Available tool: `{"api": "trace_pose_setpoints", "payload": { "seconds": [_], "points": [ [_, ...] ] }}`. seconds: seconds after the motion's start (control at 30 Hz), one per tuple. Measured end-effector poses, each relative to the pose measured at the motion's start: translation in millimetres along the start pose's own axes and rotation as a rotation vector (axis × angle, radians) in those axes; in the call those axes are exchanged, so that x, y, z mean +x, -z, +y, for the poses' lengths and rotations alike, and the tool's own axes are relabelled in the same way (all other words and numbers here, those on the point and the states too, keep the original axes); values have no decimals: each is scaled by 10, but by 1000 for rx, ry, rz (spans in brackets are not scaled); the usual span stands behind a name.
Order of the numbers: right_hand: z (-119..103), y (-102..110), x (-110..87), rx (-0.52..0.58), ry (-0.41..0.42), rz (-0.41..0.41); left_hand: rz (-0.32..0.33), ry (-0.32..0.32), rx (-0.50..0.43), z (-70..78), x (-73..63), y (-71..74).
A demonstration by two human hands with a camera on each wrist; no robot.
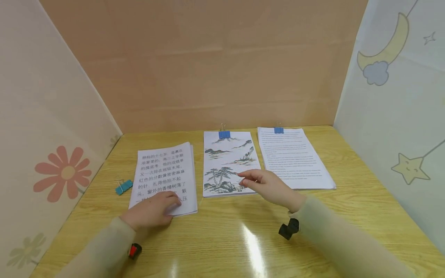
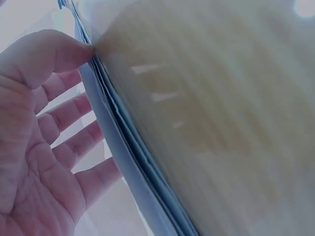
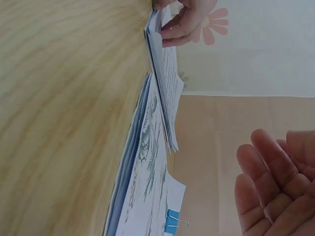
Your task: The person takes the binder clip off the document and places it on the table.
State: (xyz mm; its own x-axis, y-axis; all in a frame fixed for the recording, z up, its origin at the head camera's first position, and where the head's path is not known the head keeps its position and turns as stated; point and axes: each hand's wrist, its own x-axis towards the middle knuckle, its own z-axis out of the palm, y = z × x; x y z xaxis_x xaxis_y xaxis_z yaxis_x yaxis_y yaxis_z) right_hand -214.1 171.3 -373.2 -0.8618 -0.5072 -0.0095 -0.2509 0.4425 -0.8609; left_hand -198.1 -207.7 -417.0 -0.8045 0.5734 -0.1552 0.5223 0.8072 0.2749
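At the near edge of the left stack of papers (image 1: 161, 166), printed with large Chinese characters, my left hand (image 1: 153, 208) grips the sheets. Its thumb (image 2: 74, 51) is at the layered paper edge, and its fingers lie over the top sheet. My right hand (image 1: 269, 187) hovers by the lower right corner of the middle stack (image 1: 231, 158), which carries an ink landscape with trees and hills. The right hand's fingers (image 3: 258, 162) are loosely bent with nothing in them. A loose teal binder clip (image 1: 124, 187) lies left of the left stack.
Blue binder clips (image 1: 224, 134) hold the top of the middle stack and of the right stack of small-print pages (image 1: 292, 162). Behind the wooden table (image 1: 215, 239) rises a tan wall (image 1: 222, 69); patterned white panels (image 1: 393, 127) stand at both sides.
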Motion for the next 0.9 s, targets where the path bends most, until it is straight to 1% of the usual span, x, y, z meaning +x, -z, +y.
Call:
{"api": "trace_pose_setpoints", "payload": {
  "seconds": [0.17,0.37,0.5,0.73,0.9],
  "points": [
    [42,-3,-171,-47,22,2,-11,19,-7,-88,68,31],
    [88,24,-294,-34,31,26,-9,60,-21,-230,141,76],
    [136,30,-348,-18,35,34,-12,70,-36,-332,202,89],
    [178,26,-406,-5,19,52,-21,78,-67,-467,236,185],
    [204,14,-433,0,7,59,-8,84,-69,-573,266,202]
  ]
}}
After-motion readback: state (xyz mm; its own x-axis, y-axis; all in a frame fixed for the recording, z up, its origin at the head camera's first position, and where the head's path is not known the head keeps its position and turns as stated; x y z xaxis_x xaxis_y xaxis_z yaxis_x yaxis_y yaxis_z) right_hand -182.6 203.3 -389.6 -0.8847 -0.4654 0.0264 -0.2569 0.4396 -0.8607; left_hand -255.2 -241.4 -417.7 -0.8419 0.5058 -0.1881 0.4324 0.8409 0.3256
